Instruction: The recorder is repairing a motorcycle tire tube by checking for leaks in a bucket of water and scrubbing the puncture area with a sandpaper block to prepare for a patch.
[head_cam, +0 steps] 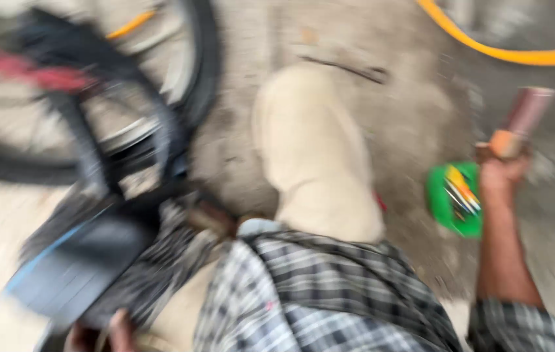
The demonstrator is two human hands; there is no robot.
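Bicycle wheel [180, 78] stands at the far left on the concrete floor [408, 117], its frame blurred. Right hand [502, 171] is closed around a brown cylindrical tool [524, 120] above a green tray [453, 199] of small tools. Left hand [98, 336], near left, grips a dark flat object [82, 267]. Judged a tool-fetching step; next calls for carrying it leftward to the wheel

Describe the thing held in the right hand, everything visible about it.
The cylinder is a brownish-maroon tube-like object with an orange part at its lower end, blurred by motion. It tilts up and to the right from the right hand, which grips its orange end. It is raised above the grey concrete floor, near a green tray. Its material cannot be told.
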